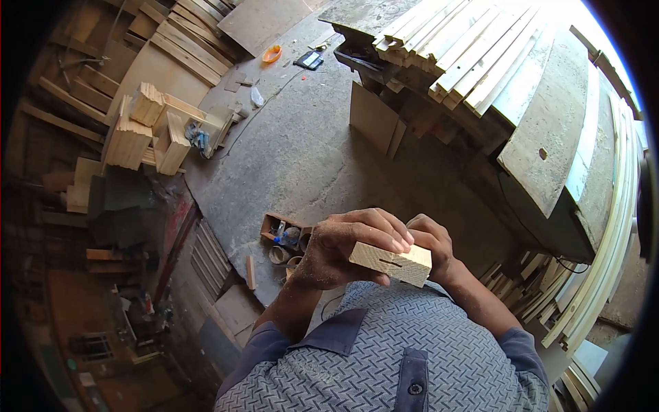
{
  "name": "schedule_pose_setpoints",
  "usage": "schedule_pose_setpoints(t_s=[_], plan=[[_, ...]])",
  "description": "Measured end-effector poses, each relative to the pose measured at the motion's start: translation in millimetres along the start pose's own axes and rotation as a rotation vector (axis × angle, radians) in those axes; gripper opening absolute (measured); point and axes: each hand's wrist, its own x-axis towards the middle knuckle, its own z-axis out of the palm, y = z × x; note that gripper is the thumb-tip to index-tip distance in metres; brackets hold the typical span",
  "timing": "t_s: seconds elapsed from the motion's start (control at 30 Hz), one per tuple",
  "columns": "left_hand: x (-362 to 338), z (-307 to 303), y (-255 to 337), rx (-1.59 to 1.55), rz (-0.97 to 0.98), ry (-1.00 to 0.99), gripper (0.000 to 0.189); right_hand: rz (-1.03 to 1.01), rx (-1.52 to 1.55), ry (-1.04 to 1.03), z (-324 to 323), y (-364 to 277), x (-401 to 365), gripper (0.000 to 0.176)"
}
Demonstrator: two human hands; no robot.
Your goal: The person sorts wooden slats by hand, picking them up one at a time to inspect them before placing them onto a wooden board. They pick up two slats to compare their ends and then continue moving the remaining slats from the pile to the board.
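A pale wooden block (392, 264) with a narrow dark slot in its near face is held up in front of my chest. My left hand (343, 244) is closed around it, with fingers over the top and the thumb tip below. Dust coats the back of this hand. My right hand (434, 244) is closed at the block's far right side, its fingers curled. The block partly hides where that hand's fingertips grip.
Below my left hand, a wooden tool box (281, 225) sits on the concrete floor (295, 137). Timber strips (467, 48) cover the bench at right. Stacked wooden pieces (141, 130) stand at left. An orange ring-shaped item (272, 54) and a cord lie on the floor.
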Motion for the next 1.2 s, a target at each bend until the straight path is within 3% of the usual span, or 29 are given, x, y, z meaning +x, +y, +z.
schedule_pose_setpoints(t_s=[1.2], plan=[[-10, -4, 5, 0.050, 0.046, 0.003, 0.044, -0.038, -0.046, 0.005, 14, -5, -1, 0.049]])
